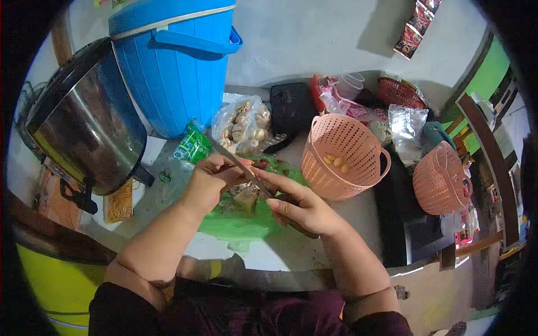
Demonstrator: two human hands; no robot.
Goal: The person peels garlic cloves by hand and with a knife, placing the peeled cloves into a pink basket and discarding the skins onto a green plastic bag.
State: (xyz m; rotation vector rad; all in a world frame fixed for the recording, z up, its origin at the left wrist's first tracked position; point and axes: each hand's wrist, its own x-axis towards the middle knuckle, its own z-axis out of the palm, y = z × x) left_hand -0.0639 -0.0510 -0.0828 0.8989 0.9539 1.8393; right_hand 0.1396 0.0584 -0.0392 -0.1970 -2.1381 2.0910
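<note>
In the middle of the head view my right hand (305,208) is closed around a knife (238,161), its blade slanting up to the left. My left hand (210,178) is closed close to the blade, fingertips pinched; what it holds is hidden. Both hands are over a green plastic bag (241,221) spread on the table, with brownish scraps on it. To the right stands a pink perforated basket (342,182) with several small pale yellow pieces (336,162) inside. Behind my hands sits a clear bag of garlic bulbs (245,126).
A large blue lidded bucket (174,78) and a dark metal pot (92,123) stand at left. A green packet (192,143) lies near the bucket. A second pink basket (440,182) is at right. A black pouch (292,108) and a red basket (400,92) sit along the wall.
</note>
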